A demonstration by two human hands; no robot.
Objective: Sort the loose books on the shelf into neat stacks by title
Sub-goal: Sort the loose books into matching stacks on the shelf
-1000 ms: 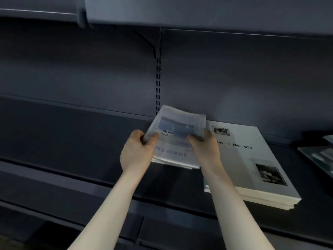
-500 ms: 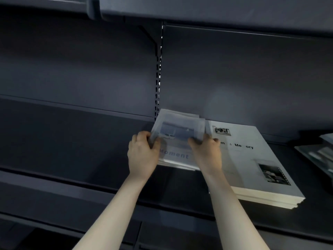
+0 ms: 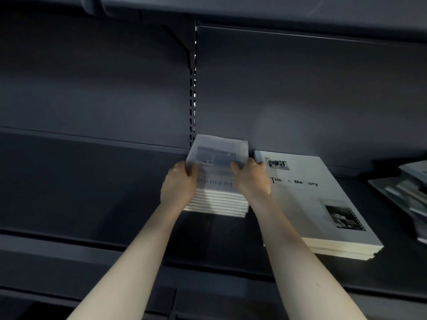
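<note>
A stack of several small white "Moment" books stands on the dark shelf near the back wall. My left hand grips the stack's left side, thumb on the top cover. My right hand grips its right side the same way. Just to the right lies a larger stack of "Time & Memory" books, flat and squared up. The Moment stack's far edge is blurred.
At the far right edge, loose books lie in an untidy pile. An upper shelf overhangs close above. A slotted upright runs down the back wall behind the Moment stack. The shelf's left half is bare.
Both hands have carried the Moment books back and down: they were held tilted above the shelf, and now rest as a stack near the back wall.
</note>
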